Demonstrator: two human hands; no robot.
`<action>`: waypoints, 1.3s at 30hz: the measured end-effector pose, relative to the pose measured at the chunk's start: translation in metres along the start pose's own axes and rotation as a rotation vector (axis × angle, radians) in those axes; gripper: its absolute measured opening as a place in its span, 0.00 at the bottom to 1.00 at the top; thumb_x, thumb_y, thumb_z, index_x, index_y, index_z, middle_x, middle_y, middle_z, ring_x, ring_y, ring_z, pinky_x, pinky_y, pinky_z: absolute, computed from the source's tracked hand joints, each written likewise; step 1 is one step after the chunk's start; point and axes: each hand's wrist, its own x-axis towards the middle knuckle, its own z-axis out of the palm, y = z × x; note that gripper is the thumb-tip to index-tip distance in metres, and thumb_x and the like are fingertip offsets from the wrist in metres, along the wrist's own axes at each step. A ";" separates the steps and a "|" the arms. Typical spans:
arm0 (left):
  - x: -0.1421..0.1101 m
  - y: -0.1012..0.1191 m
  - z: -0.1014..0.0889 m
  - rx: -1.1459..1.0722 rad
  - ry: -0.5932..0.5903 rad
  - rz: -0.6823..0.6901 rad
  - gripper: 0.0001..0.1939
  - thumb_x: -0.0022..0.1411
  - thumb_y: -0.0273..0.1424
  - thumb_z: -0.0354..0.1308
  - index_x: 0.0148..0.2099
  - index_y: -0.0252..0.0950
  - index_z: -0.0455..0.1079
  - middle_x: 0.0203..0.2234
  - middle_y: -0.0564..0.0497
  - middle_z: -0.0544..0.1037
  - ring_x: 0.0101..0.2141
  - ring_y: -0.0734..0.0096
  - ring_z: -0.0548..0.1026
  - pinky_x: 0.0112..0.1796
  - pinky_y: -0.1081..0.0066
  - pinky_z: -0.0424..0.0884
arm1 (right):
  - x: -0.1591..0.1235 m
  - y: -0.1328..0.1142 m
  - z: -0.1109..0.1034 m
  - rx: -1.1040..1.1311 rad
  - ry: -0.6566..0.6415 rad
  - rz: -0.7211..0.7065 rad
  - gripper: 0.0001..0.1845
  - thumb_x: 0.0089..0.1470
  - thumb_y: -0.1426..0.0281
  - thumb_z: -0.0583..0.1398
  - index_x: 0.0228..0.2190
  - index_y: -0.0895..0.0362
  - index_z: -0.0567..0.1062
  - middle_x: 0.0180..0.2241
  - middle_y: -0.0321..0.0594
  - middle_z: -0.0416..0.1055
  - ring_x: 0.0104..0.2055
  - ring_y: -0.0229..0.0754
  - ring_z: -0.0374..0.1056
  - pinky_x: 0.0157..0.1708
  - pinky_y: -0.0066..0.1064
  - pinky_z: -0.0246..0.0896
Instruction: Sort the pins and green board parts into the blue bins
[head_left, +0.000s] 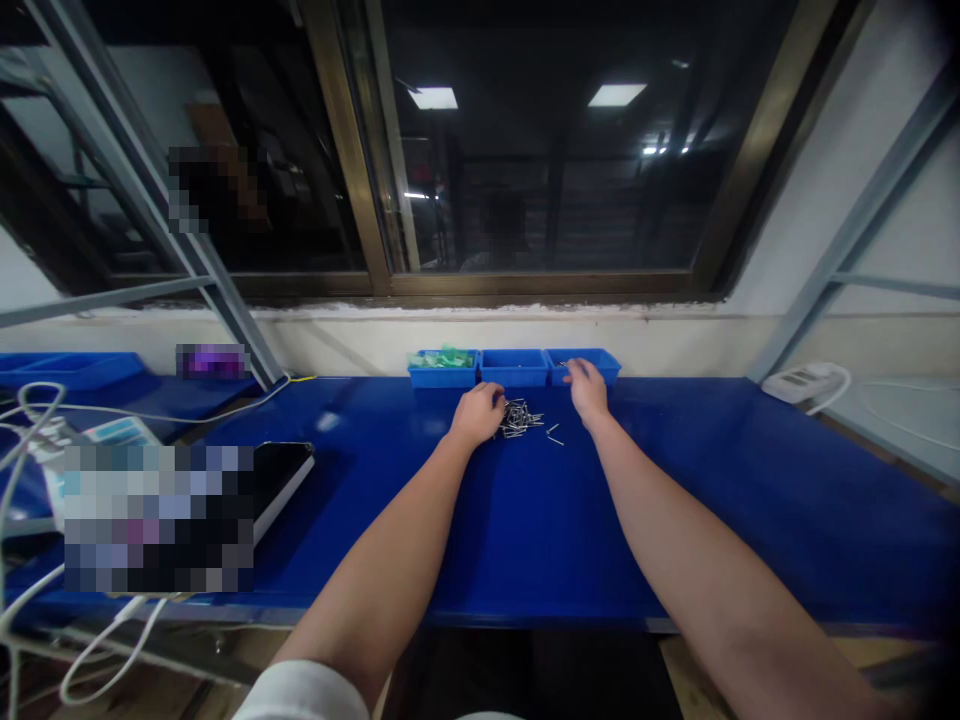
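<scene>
A pile of thin silver screws [519,418] lies on the blue tabletop. My left hand [478,414] touches the left side of this pile, its fingers curled; what they hold, if anything, is hidden. A couple of loose screws [555,435] lie just right of the pile. Over the front rim of the right blue bin [606,372] is my right hand [587,390], with fingers bent together. Something small and shiny shows by its fingertips, but I cannot tell whether it is gripped or lies in the bin.
Beside that bin stand a middle blue bin [514,378] and a left blue bin [442,378] with green-tinted bags [448,357]. A black-topped device [285,475] and white cables [112,670] are at left. A power strip [799,382] sits at right, near metal posts.
</scene>
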 end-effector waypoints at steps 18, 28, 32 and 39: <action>-0.001 -0.002 0.000 -0.025 -0.004 0.007 0.12 0.59 0.30 0.50 0.43 0.36 0.70 0.38 0.47 0.74 0.38 0.67 0.73 0.41 0.69 0.68 | 0.000 0.012 -0.023 -0.510 0.059 0.126 0.31 0.28 0.62 0.69 0.39 0.53 0.69 0.31 0.45 0.71 0.35 0.49 0.69 0.34 0.40 0.62; 0.000 -0.001 -0.002 -0.030 0.013 0.017 0.12 0.58 0.32 0.51 0.43 0.36 0.70 0.39 0.47 0.74 0.39 0.67 0.73 0.43 0.69 0.67 | -0.006 0.009 -0.024 -0.380 0.138 -0.020 0.22 0.32 0.60 0.68 0.32 0.55 0.70 0.24 0.40 0.70 0.32 0.45 0.68 0.32 0.36 0.61; 0.001 0.003 -0.006 -0.036 0.073 0.034 0.12 0.58 0.31 0.51 0.43 0.36 0.70 0.39 0.47 0.74 0.39 0.67 0.73 0.42 0.69 0.68 | -0.013 -0.004 -0.021 -0.341 0.131 -0.157 0.19 0.37 0.59 0.65 0.30 0.56 0.70 0.22 0.38 0.70 0.31 0.43 0.67 0.34 0.34 0.58; 0.002 0.021 -0.025 -0.074 0.218 0.057 0.11 0.60 0.33 0.50 0.42 0.36 0.70 0.35 0.48 0.75 0.38 0.68 0.72 0.41 0.70 0.66 | -0.030 -0.024 -0.015 -0.449 0.128 -0.280 0.19 0.38 0.58 0.65 0.31 0.54 0.70 0.24 0.39 0.73 0.31 0.44 0.69 0.33 0.32 0.59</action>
